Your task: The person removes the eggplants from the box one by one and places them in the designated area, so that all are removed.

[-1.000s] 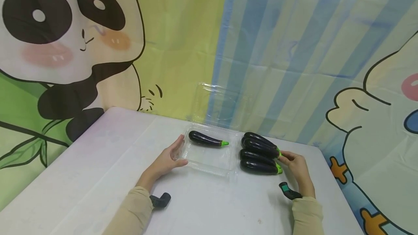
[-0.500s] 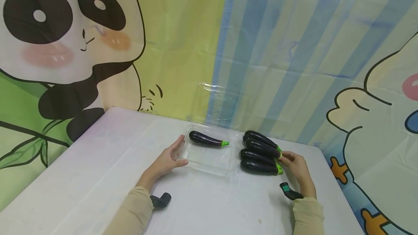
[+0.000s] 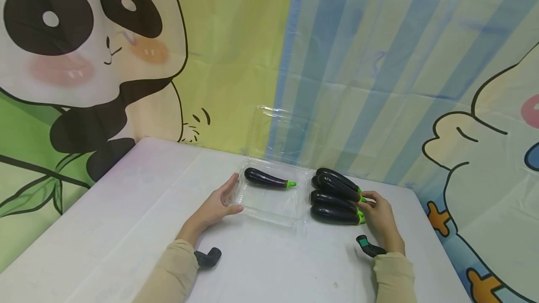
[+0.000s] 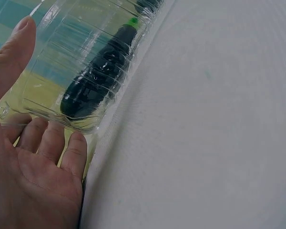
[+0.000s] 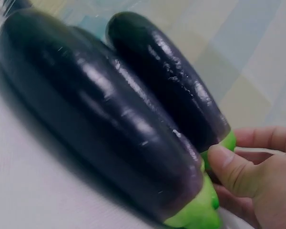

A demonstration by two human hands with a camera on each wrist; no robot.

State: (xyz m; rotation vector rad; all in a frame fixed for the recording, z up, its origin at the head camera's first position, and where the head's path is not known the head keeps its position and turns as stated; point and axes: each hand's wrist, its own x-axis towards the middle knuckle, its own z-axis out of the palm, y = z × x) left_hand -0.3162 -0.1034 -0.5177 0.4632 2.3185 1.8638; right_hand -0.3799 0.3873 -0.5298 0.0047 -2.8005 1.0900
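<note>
A dark purple eggplant with a green cap lies inside a clear plastic clamshell box, whose lid stands raised at the back. My left hand rests at the box's left side, thumb apart from the fingers; in the left wrist view the fingertips meet the box's edge. Right of the box, several more eggplants lie piled together, caps to the right. With my right hand I pinch the green cap of an upper eggplant between thumb and fingers. My fingers partly hide that cap.
The white table runs up to a printed cloth backdrop behind the box and the pile. Each wrist wears a black device, the left device and the right device.
The pinched eggplant has shifted slightly right and up off the others, along with my right hand. The left hand, the box and the eggplant inside it stay put.
</note>
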